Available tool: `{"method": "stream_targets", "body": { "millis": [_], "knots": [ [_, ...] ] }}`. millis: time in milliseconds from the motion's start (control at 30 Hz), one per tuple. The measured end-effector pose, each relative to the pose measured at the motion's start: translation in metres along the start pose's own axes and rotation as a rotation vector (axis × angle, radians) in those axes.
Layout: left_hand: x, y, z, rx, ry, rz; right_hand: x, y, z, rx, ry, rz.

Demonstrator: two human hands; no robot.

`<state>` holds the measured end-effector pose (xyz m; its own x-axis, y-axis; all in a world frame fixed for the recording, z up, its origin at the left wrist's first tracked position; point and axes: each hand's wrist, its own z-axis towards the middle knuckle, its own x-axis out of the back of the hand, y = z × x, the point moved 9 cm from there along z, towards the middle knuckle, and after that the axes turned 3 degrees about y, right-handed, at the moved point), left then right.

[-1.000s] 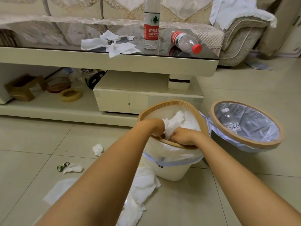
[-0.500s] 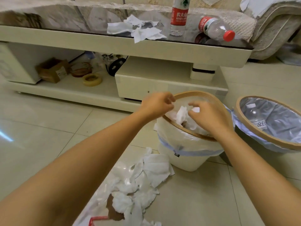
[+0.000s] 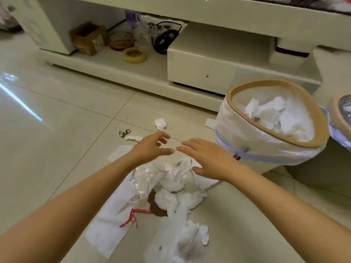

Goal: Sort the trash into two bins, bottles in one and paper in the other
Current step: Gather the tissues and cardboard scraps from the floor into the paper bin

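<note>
1. Paper was the whole story at this point: a big messy pile of crumpled tissue and flat sheets (image 3: pixel 171 194) sat on the floor tiles (image 3: pixel 57 149) right under both arms, and the paper bin (image 3: pixel 273 126) just to the right was already well stocked with white wads.
2. What had just changed: both hands had come out of that bin and swung down over the pile. A second before, they were buried in the bin's mouth stuffing paper down; half a second before, they were lifting off the rim.
3. Left hand (image 3: pixel 152 147) hovered above the heap with fingers spread and loosely curled, holding nothing. Right hand (image 3: pixel 207 158) was flat, palm down, fingers stretched out, also holding nothing, with its thumb just over the top of the pile.
4. My read: one paper load was done and the next scoop was about to start. Plenty left, so the paper side looked maybe half done.
5. Also different from earlier: the view had tipped down, so the tabletop bottles weren't visible any more. Only a sliver of the second bin (image 3: pixel 341 112) showed at the right edge.
6. Stray bits: a small wad (image 3: pixel 160 123) and another scrap (image 3: pixel 133 137) lay apart from the pile, near a little green clip thing (image 3: pixel 124 132).
</note>
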<state>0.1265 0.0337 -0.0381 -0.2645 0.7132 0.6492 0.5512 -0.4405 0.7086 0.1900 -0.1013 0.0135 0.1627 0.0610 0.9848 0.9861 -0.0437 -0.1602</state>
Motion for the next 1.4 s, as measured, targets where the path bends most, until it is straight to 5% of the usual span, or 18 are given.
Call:
{"method": "stream_targets", "body": {
  "millis": [233, 433, 800, 1100, 1400],
  "knots": [
    [0.022, -0.145, -0.033, 0.359, 0.091, 0.383, -0.093, 0.055, -0.006, -0.099, -0.418, -0.320],
    [0.000, -0.165, -0.032, 0.392, 0.062, 0.191, -0.129, 0.069, 0.012, -0.140, -0.471, -0.418],
    [-0.087, -0.128, -0.048, 0.228, -0.161, 0.353, -0.165, 0.059, 0.014, -0.117, -0.565, -0.291],
    [-0.115, -0.095, -0.059, -0.001, -0.091, 0.531, -0.174, 0.061, -0.002, -0.119, -0.675, -0.074],
    [-0.102, -0.091, -0.058, -0.031, -0.071, 0.500, -0.154, 0.028, -0.009, -0.135, -0.476, 0.225]
  ]
}}
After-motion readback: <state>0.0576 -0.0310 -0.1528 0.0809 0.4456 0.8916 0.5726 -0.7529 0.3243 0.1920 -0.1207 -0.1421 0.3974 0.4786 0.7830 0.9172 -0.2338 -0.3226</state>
